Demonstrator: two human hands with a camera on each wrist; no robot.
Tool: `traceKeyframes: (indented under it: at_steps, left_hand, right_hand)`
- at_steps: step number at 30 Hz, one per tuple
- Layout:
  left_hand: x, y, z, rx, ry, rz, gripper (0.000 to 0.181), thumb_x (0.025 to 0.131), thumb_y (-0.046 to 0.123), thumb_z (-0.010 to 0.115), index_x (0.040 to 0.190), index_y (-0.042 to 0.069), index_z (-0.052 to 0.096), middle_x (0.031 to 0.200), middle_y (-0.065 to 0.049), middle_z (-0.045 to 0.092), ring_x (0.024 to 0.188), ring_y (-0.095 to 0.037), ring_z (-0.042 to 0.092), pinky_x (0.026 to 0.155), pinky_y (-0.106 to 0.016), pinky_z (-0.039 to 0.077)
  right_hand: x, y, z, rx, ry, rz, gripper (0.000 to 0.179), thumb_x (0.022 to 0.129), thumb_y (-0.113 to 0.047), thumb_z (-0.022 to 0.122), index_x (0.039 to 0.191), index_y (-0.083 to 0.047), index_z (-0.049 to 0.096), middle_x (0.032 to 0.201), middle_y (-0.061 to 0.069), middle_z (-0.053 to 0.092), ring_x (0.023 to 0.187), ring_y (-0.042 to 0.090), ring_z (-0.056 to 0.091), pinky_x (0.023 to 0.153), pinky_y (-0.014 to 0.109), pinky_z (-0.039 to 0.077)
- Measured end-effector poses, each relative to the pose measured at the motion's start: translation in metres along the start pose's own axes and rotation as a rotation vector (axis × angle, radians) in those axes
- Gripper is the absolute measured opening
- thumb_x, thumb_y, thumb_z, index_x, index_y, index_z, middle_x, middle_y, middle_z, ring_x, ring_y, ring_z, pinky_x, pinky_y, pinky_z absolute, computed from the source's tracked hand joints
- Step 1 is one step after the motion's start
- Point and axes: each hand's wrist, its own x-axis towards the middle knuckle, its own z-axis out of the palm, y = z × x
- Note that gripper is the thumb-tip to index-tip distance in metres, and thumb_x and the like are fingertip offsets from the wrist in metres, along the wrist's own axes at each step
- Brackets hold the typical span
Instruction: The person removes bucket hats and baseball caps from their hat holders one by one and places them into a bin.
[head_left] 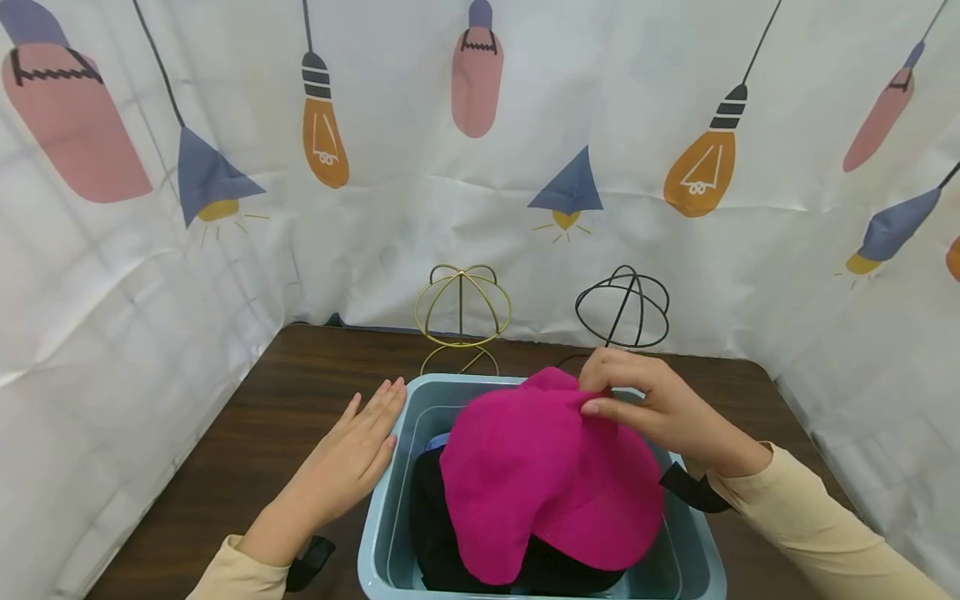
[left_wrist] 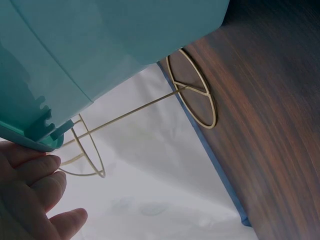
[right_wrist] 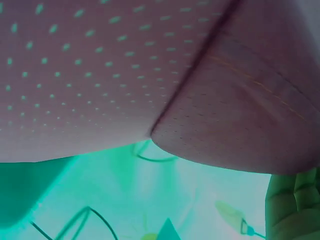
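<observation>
A magenta cap (head_left: 517, 475) of soft fabric lies bunched in the light blue plastic basin (head_left: 375, 533), its upper part at the far right rim. At that top edge my right hand (head_left: 660, 408) pinches the fabric between thumb and fingers. Up close in the right wrist view, the cap (right_wrist: 100, 75) shows perforated fabric and a stitched seam. My left hand (head_left: 341, 462) rests with straight fingers along the basin's left rim. From the left wrist, its fingers (left_wrist: 47, 180) are seen right at the rim. Black fabric (head_left: 435, 517) shows beneath the cap, with a small blue piece (head_left: 437, 442) beside it.
Behind the basin stand a gold wire stand (head_left: 462, 308) and a black wire stand (head_left: 626, 308). The dark wooden table (head_left: 247, 442) extends to both sides. A white curtain (head_left: 405, 217) printed with lamps hangs around the back and sides.
</observation>
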Motion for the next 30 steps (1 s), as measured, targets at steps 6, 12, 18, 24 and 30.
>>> traceKeyframes:
  at_steps: [6, 12, 18, 24, 30]
  left_hand:
    - [0.0, 0.0, 0.001, 0.006, 0.011, 0.007, 0.054, 0.097, 0.015, 0.047, 0.145, -0.004, 0.033, 0.152, -0.015, 0.031, 0.14, -0.032, 0.026, 0.111, -0.054, 0.019]
    - [0.0, 0.0, 0.001, 0.009, 0.021, 0.021, 0.054, 0.096, 0.015, 0.048, 0.145, -0.005, 0.034, 0.152, -0.016, 0.031, 0.14, -0.032, 0.026, 0.111, -0.055, 0.019]
    - [-0.001, -0.001, 0.001, 0.014, 0.028, 0.023, 0.054, 0.096, 0.014, 0.048, 0.144, -0.005, 0.035, 0.151, -0.016, 0.032, 0.14, -0.032, 0.027, 0.112, -0.052, 0.017]
    - [0.001, 0.0, -0.002, 0.057, 0.014, 0.021, 0.053, 0.096, 0.017, 0.048, 0.144, -0.003, 0.036, 0.151, -0.015, 0.033, 0.139, -0.032, 0.028, 0.109, -0.057, 0.02]
    - [0.01, 0.013, -0.025, 0.146, -0.071, -0.028, 0.056, 0.097, 0.028, 0.051, 0.144, 0.0, 0.039, 0.152, -0.015, 0.03, 0.141, -0.035, 0.023, 0.108, -0.062, 0.018]
  right_hand:
    - [-0.002, 0.01, 0.017, 0.027, -0.122, 0.033, 0.022, 0.087, 0.001, 0.066, 0.088, -0.02, 0.062, 0.089, -0.008, 0.054, 0.085, 0.01, 0.052, 0.071, 0.026, 0.046]
    - [-0.001, 0.015, 0.024, 0.03, -0.166, 0.042, 0.019, 0.089, -0.004, 0.065, 0.088, -0.022, 0.061, 0.088, -0.01, 0.053, 0.083, 0.008, 0.052, 0.07, 0.024, 0.046]
    - [0.001, 0.025, 0.038, -0.009, -0.215, 0.019, 0.012, 0.091, -0.006, 0.063, 0.089, -0.018, 0.062, 0.091, -0.007, 0.055, 0.084, 0.008, 0.053, 0.071, 0.023, 0.047]
    - [-0.003, 0.026, 0.052, -0.128, -0.29, 0.137, 0.012, 0.095, -0.019, 0.06, 0.106, -0.015, 0.061, 0.108, -0.005, 0.055, 0.101, 0.01, 0.051, 0.085, 0.029, 0.048]
    - [-0.008, 0.014, 0.054, -0.273, -0.286, 0.277, 0.046, 0.094, -0.036, 0.06, 0.132, -0.013, 0.051, 0.134, -0.004, 0.047, 0.124, 0.015, 0.042, 0.1, 0.038, 0.04]
